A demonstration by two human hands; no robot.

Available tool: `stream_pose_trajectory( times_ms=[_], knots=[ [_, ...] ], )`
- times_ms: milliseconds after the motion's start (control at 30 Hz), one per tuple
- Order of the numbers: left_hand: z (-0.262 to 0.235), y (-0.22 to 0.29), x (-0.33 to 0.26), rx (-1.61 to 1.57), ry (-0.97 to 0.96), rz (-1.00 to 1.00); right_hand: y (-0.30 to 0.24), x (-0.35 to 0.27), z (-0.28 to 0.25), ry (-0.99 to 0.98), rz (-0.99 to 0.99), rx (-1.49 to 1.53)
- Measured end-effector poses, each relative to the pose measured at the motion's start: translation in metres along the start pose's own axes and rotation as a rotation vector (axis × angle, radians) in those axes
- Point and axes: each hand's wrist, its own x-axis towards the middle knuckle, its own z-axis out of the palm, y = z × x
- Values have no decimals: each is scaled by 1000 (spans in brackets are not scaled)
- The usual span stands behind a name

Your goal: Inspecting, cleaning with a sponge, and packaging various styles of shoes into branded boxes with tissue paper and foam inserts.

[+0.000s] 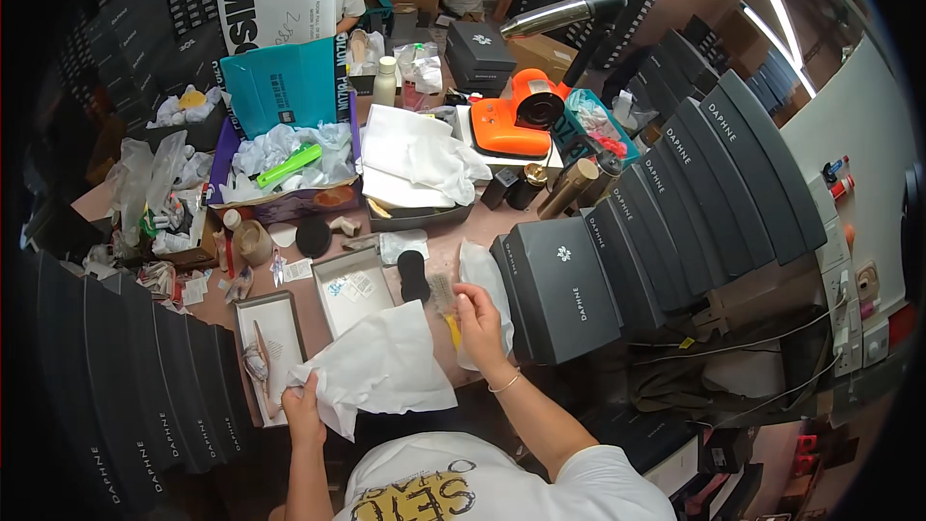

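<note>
A sheet of white tissue paper (386, 367) is gripped at its left edge by my left hand (304, 410), whose fingers are closed on it. The sheet spreads rightward in front of my body, partly over an open shoebox half (352, 301). My right hand (479, 326) is raised over the table with fingers loosely bent, and nothing shows in it. Beside it lie a bristle brush (443, 295) with a yellow handle and another white paper (485, 280). A shoe (257, 362) rests in the narrow open box (280, 314) beside my left hand. A black two-lobed pad (413, 277) lies beyond the sheet.
Dark shoeboxes (666, 222) are stacked along the right, and more boxes (145, 376) line the left. Behind are a purple crate (289, 195) of crumpled paper, a box topped with white sheets (415, 154), and an orange machine (511, 125). Several bottles (569, 188) stand nearby.
</note>
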Motion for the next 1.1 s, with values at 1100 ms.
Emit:
stream_pose_trajectory(
  times_ms=[1100],
  knots=[
    [-257,12,-196,640,392,157,83,-145,290,-697,-238,-402]
  ],
)
